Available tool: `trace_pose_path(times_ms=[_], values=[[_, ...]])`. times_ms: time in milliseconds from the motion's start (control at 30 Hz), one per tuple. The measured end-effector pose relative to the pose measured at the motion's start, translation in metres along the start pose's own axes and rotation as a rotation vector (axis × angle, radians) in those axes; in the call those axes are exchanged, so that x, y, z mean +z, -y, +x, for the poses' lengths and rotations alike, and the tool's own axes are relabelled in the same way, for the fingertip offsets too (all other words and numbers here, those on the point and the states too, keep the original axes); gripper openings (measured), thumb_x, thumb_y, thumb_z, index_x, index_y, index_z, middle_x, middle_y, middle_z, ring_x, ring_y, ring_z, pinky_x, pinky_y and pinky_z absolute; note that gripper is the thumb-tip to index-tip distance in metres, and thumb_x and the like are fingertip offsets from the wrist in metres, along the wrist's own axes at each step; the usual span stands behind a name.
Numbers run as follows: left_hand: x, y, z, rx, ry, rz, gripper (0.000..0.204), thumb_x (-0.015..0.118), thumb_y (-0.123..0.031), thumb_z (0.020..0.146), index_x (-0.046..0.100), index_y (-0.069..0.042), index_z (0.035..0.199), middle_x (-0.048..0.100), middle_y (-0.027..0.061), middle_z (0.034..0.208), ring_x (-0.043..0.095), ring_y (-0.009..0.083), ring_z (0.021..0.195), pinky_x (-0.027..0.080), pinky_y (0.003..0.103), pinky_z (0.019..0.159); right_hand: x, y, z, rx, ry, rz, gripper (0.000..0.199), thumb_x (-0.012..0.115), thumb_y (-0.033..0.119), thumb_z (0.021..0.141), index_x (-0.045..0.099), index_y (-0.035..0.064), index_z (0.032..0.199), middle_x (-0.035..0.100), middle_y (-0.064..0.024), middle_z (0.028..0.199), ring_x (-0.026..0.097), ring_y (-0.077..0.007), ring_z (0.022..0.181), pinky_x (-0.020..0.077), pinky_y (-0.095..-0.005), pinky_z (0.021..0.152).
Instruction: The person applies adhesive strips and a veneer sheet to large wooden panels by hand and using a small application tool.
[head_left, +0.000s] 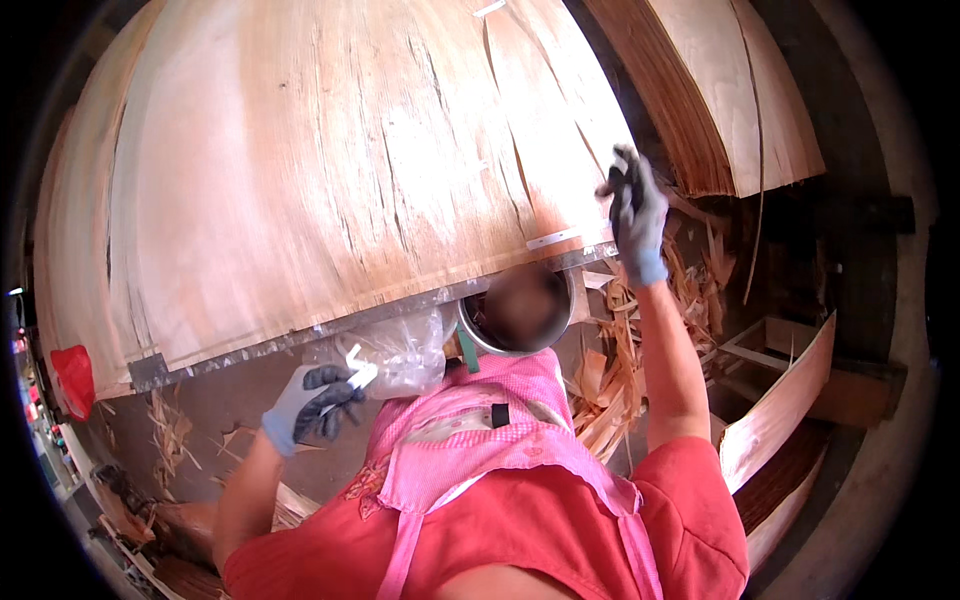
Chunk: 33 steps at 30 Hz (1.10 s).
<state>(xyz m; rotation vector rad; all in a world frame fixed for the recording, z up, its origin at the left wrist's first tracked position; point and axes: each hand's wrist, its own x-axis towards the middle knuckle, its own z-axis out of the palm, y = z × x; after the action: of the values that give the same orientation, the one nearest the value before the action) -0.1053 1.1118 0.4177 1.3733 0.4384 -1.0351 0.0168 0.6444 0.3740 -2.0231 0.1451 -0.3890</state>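
Note:
A large pale wood veneer sheet [300, 180], streaked with dark cracks, spreads across the table before me. My left hand [312, 408], in a grey glove with dark fingers, is closed on a small white strip of tape [362, 372], below the sheet's near edge and beside a clear plastic bag [418, 352]. My right hand [638, 212], gloved alike, hovers by the sheet's right edge; its fingers are bent and apart, slightly blurred, with nothing visible in them. Close to it, a white tape piece [553, 239] lies on the veneer near the front corner.
A round metal-rimmed bowl [573, 305] sits against the table's front edge [330, 333]. Another veneer stack [700, 120] stands at the far right. Wood scraps [610, 390] litter the floor, near a wooden frame [775, 400]. A red bag [72, 380] hangs at the left corner.

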Motion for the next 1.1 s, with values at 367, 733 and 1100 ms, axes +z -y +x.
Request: trace_pose_path(times_ms=[367, 733, 1100], values=[[-0.038, 0.070, -0.018, 0.207, -0.227, -0.638, 0.033, 0.053, -0.034, 0.098, 0.063, -0.004, 0.108, 0.067, 0.0075, 0.083, 0.061, 0.0125, 0.062, 0.047, 0.025, 0.048, 0.058, 0.018, -0.075, 0.061, 0.313, -0.049, 0.046, 0.056, -0.008, 0.084, 0.058, 0.0054, 0.129, 0.068, -0.0168, 0.116, 0.068, -0.0256, 0.105, 0.0549, -0.0330, 0.085], [-0.031, -0.008, -0.028, 0.859, -0.272, -0.731, 0.030, 0.043, -0.031, 0.105, 0.064, -0.010, 0.112, 0.067, 0.0016, 0.081, 0.054, 0.0129, 0.056, 0.043, 0.027, 0.049, 0.176, 0.071, -0.203, -0.150, 1.183, -0.123, 0.055, 0.068, 0.022, 0.086, 0.050, 0.0127, 0.137, 0.067, -0.0220, 0.097, 0.065, -0.0418, 0.088, 0.0522, -0.0448, 0.075], [-0.136, 0.067, -0.115, 0.747, -0.856, -0.448, 0.026, 0.055, -0.030, 0.099, 0.063, -0.012, 0.116, 0.067, 0.0001, 0.085, 0.060, 0.0078, 0.063, 0.043, 0.017, 0.047, 0.132, 0.051, -0.205, -0.105, 0.861, -0.233, 0.050, 0.068, 0.019, 0.087, 0.053, 0.0122, 0.134, 0.067, -0.0190, 0.082, 0.065, -0.0367, 0.071, 0.0524, -0.0433, 0.064]])
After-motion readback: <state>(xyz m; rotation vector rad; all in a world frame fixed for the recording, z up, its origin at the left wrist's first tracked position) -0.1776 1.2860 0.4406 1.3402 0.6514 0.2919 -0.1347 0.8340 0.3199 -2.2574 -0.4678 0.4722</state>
